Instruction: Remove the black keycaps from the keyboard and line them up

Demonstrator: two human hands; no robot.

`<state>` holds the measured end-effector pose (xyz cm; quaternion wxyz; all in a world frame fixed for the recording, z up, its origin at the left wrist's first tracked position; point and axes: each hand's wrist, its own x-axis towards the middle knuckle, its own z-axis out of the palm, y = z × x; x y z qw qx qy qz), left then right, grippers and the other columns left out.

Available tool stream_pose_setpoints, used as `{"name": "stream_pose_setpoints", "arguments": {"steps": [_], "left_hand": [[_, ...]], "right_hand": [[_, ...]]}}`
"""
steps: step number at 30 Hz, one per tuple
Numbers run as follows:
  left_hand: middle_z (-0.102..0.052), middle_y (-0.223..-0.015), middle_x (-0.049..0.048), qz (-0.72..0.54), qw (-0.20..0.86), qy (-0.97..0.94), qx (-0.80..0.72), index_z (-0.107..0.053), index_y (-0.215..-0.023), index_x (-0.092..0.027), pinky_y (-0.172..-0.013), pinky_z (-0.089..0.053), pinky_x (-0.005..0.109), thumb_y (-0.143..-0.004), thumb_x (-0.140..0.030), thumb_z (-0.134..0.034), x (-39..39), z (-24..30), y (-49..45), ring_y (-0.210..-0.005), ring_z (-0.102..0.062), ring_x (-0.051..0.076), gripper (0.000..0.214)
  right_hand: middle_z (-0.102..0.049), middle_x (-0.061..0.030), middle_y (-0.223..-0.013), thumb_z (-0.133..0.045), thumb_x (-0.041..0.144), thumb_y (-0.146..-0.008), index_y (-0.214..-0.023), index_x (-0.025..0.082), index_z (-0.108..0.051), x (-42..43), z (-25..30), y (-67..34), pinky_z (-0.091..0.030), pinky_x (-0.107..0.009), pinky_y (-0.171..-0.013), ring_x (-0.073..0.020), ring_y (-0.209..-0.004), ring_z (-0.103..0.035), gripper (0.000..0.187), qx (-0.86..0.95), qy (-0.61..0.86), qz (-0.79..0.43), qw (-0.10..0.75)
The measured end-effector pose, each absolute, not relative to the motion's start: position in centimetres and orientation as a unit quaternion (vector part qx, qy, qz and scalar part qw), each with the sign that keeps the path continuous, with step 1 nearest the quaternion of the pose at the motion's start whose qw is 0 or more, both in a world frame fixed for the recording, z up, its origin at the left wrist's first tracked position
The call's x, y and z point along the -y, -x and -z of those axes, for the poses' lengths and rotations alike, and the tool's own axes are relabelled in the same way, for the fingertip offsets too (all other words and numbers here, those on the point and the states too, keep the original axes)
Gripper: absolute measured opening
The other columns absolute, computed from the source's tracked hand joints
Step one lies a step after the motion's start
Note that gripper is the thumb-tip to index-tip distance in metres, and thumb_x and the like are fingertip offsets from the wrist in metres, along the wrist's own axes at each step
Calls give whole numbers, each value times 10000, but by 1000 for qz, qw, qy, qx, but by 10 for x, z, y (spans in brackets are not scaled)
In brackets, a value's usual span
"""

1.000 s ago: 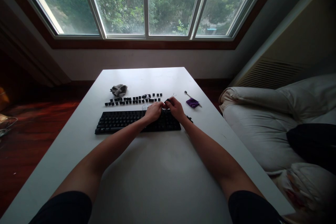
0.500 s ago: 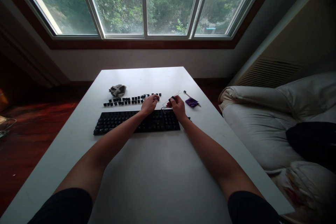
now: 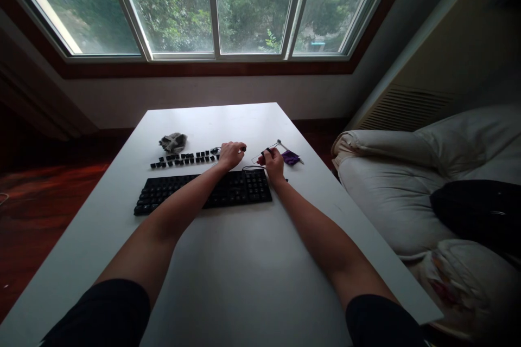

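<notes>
My left hand (image 3: pixel 232 156) is closed in a pinch on a small black keycap (image 3: pixel 243 148), above the table beyond the keyboard. My right hand (image 3: pixel 272 165) is closed around the black handle of a wire keycap puller (image 3: pixel 266 152), whose thin wire loops stick out on both sides. Below both hands lies a black keyboard (image 3: pixel 152 192), partly covered by my left forearm. Loose black keycaps (image 3: pixel 187 159) lie in rows behind it, and my left hand hides the right end of these rows.
A crumpled grey cloth (image 3: pixel 173 142) lies at the back left. On the right, a purple cloth (image 3: pixel 290 158) rests by a thin stick-like brush (image 3: pixel 283 145). The white table (image 3: pixel 244 260) stands before a window, with a pale sofa (image 3: pixel 378 195) to its right.
The view has shifted, so the scene sits further left. Over the table, my left hand has moved right, and the keycap at its fingertips shows more clearly. My right hand still grips the puller.
</notes>
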<state>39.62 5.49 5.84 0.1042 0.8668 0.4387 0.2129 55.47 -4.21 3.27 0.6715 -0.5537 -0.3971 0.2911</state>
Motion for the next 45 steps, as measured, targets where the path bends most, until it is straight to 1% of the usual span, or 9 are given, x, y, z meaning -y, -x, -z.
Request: {"name": "stream_pose_setpoints", "arguments": {"steps": [3,8,16,20,23,25,33,39,45], "left_hand": [[-761,-1117,36,-197,100,-869,-443,-736,-1123,-286,-1049,-382,422,-881,-199,-580,-57,-54,-401,-1115,-625,268,300],[-765,-1077,32,-185,112,-860,-462,-696,-1108,-275,-1061,-365,416,-863,-194,-601,-61,-47,-405,-1047,-660,250,275],[-759,-1036,54,-174,114,-866,-455,-634,-1126,-252,-1050,-360,415,-891,-218,-593,-62,-44,-409,-982,-664,250,241],[-733,-1041,68,-185,111,-868,-447,-637,-1126,-258,-1048,-357,438,-893,-206,-589,-62,-43,-409,-1067,-615,269,243],[-688,-1144,90,-187,100,-869,-446,-684,-1077,-274,-1034,-360,471,-870,-208,-615,-62,-43,-407,-1177,-535,310,229],[-652,-1199,96,-179,98,-869,-451,-715,-1048,-286,-1029,-361,484,-860,-227,-633,-64,-43,-407,-1208,-495,327,214],[-660,-1124,82,-153,121,-859,-473,-723,-1056,-293,-1023,-357,490,-814,-253,-680,-69,-42,-409,-1178,-483,328,249],[-652,-1160,98,-160,109,-856,-480,-728,-1043,-278,-1015,-359,498,-814,-279,-684,-69,-39,-408,-1184,-479,337,233],[-652,-1176,90,-158,111,-849,-492,-707,-1069,-277,-1021,-365,475,-817,-249,-674,-68,-41,-406,-1187,-484,322,256]], "right_hand": [[-670,22,-660,-576,492,-885,-846,240,-501,42,-32,-554,-534,-262,-565,-153,-555,-660,267,402,561,-293,662],[-679,27,-679,-570,522,-880,-850,245,-497,42,-30,-553,-537,-261,-564,-152,-559,-666,288,410,565,-293,653],[-693,14,-697,-592,522,-869,-847,238,-505,39,-26,-553,-552,-269,-569,-152,-551,-668,299,398,558,-310,659],[-699,7,-702,-599,523,-867,-848,237,-507,39,-26,-553,-553,-264,-563,-155,-565,-678,301,390,559,-315,661],[-699,6,-704,-598,526,-868,-847,238,-504,39,-26,-553,-558,-268,-565,-155,-562,-677,304,393,557,-317,660],[-697,9,-697,-588,528,-872,-845,240,-496,39,-25,-552,-558,-270,-563,-154,-554,-673,303,394,557,-317,658],[-695,7,-680,-599,512,-865,-840,238,-491,37,-23,-552,-547,-266,-540,-154,-539,-666,295,380,559,-326,661],[-691,8,-674,-616,482,-868,-834,235,-506,38,-25,-552,-547,-260,-544,-153,-548,-669,273,377,545,-334,670],[-687,13,-672,-612,505,-863,-837,237,-497,38,-24,-553,-554,-265,-544,-155,-546,-672,293,379,553,-331,664]]}}
